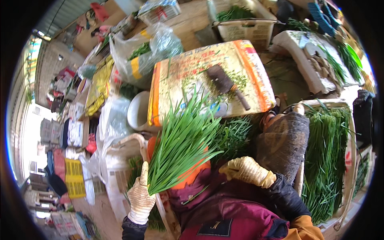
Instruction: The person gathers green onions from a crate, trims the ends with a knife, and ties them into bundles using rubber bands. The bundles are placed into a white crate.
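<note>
My left hand [142, 195], in a dirty cream glove, grips the pale base of a bunch of long green leaves, probably Chinese chives [183, 141], which fans out over my lap toward the board. My right hand [243, 170], gloved too, hovers over my lap near the right thigh with its fingers curled; whether anything is between them is hidden. Beyond the bunch, a dark cleaver [220, 79] with a wooden handle lies among green scraps on a block wrapped in a printed yellow and orange sack [192, 69]. A loose leaf [196, 195] rests on my maroon apron.
A plastic crate [349, 156] packed with green leaves stands at my right, another crate [117, 189] at my left. Loose greens [234, 135] lie below the block. A white bucket [138, 111] and plastic bags [165, 42] are left of it; a crate [244, 30] stands behind.
</note>
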{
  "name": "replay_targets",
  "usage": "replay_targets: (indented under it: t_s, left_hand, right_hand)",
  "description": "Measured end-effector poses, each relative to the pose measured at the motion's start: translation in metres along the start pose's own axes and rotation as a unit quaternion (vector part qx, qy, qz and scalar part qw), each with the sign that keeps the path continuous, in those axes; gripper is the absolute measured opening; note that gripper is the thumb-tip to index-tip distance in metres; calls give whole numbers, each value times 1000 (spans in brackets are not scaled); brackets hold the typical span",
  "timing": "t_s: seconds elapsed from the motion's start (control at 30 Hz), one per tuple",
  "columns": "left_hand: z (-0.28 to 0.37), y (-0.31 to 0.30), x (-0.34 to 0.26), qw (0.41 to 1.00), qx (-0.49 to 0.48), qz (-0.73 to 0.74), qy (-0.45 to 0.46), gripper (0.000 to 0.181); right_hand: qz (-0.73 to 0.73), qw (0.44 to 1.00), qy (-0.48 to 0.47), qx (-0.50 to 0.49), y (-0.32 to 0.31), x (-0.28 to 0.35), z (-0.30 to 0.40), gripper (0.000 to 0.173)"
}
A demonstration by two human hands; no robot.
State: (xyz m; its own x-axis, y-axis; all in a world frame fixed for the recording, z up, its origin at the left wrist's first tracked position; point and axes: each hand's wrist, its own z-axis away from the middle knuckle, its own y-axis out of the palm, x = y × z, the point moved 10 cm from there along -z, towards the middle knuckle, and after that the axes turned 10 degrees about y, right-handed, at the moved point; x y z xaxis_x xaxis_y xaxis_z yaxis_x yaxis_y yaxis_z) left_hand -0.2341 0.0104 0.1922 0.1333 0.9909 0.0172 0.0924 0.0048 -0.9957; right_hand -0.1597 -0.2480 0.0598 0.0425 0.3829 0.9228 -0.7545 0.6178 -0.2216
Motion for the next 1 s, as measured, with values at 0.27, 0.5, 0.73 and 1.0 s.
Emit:
replay_targets:
  t_s: [0.27, 0.5, 0.73, 1.0]
  left_hand:
    - [50, 37, 19, 995, 69, 15, -63, 88]
    - [43, 38, 15, 996, 65, 24, -60, 87]
    - [46, 44, 18, 995, 69, 33, -68, 87]
    - [52, 52, 17, 995, 74, 6, -73, 94]
  right_hand:
    - [-235, 968, -6, 84, -17, 82, -24, 35]
    - [-208, 976, 37, 58, 17, 91, -77, 38]
    - [-243, 965, 87, 35, 38, 72, -93, 38]
    - [-250, 960, 123, -18, 43, 62, -103, 36]
